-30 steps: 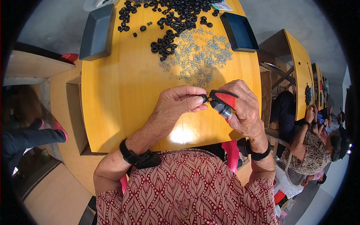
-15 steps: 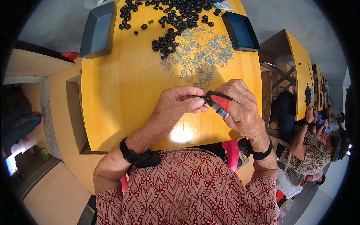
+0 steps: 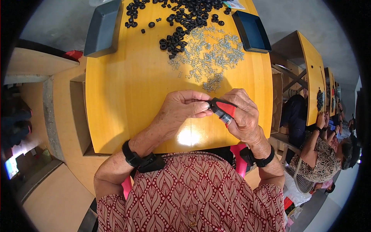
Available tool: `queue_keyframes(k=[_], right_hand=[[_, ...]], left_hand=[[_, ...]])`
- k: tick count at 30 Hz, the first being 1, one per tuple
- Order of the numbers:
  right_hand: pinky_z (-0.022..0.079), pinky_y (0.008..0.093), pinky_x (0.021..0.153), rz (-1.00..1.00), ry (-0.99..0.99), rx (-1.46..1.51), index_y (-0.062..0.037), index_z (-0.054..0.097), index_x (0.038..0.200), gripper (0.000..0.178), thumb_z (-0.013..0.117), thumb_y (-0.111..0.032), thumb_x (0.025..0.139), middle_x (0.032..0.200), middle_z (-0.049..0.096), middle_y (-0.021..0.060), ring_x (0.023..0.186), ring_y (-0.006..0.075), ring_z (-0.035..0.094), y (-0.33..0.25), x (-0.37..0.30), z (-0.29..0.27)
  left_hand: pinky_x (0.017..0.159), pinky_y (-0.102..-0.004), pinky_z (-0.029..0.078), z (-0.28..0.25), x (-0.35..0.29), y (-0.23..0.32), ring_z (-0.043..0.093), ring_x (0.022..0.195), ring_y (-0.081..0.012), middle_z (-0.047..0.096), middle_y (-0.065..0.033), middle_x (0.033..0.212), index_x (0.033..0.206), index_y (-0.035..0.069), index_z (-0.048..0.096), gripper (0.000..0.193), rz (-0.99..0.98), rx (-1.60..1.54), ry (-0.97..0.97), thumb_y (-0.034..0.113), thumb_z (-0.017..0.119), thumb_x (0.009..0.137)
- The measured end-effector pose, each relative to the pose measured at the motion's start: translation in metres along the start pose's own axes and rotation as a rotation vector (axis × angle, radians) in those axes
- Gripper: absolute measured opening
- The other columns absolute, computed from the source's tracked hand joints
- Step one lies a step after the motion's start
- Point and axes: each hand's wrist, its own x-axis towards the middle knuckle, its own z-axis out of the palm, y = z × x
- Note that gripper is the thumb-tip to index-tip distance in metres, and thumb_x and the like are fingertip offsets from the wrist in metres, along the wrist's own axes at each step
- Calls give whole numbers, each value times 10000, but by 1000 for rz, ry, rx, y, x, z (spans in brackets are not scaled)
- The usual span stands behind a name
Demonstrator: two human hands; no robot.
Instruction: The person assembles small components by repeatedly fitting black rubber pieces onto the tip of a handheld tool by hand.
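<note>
My left hand [image 3: 176, 110] is closed, thumb and fingertips pinching a small black part [image 3: 209, 104] over the near half of the table. My right hand [image 3: 245, 118] is wrapped round a hand tool [image 3: 225, 108] with a red and black grip and a metal section. The tool's black end meets the small part at my left fingertips. My fingers cover much of the part and of the tool, so its exact kind is hidden. Beyond my hands lies a spread of small silvery pieces [image 3: 210, 54], and behind them a heap of black ring-like parts [image 3: 193, 17].
A grey tray [image 3: 88, 48] stands at the table's far left corner, a dark blue-black tray [image 3: 255, 49] at the far right. The yellow table [image 3: 127, 89] ends just before my body. To the right, another person [image 3: 320, 154] sits at a further table [image 3: 313, 69].
My right hand and the tool have shifted slightly down and to the left. My left hand keeps its pinch at the tool's end. The whole view has moved a little.
</note>
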Motion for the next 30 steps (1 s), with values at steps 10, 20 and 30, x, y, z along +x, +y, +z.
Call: queue_keyframes(k=[10,20,30], right_hand=[[485,360,663,105,-81,206,-33,701,940,261,769,-39,689,844,646,83,745,274,606,1,3,-9],[495,364,670,187,-53,233,-37,690,974,278,733,10,703,882,663,93,762,283,611,-2,-9,-1],[495,355,684,192,6,279,-45,694,973,262,732,-18,715,879,669,88,781,277,619,-6,-1,-10]], left_hand=[[837,-268,564,1,-5,9,702,921,-206,695,-137,1017,1139,-60,637,320,-30,42,-102,117,712,884],[848,-250,545,-3,0,-3,684,914,-153,696,-114,993,1119,-51,644,290,-33,94,-132,109,710,886],[836,-245,540,3,-4,0,671,922,-138,692,-88,984,1092,-42,635,214,122,167,-104,11,669,888]])
